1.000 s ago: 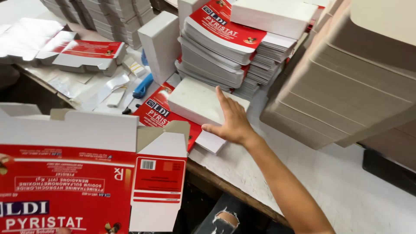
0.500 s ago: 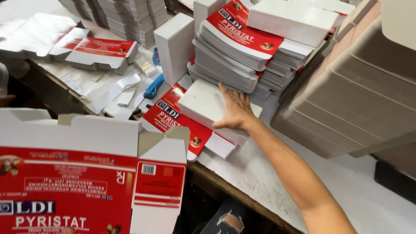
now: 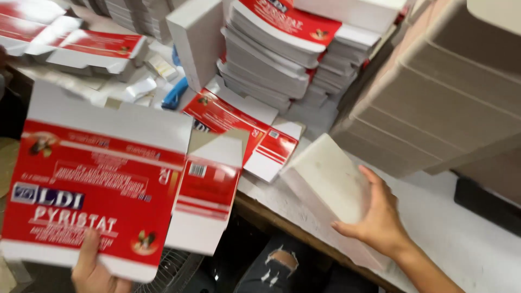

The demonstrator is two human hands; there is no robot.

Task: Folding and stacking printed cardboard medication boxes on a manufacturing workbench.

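Left hand (image 3: 95,266) pinches the bottom edge of a flat red-and-white cardboard carton blank (image 3: 103,184), held up off the white tabletop (image 3: 461,239). Right hand (image 3: 377,220), fingers spread, grips a plain white block of stacked sheets (image 3: 325,182) at the tabletop's front edge. Blank looks light and floppy, best held by the edges; the block looks stiffer and heavier.

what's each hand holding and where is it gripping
Left hand pinches the flat red and white carton at its bottom edge. Right hand grips the white block at its near end.
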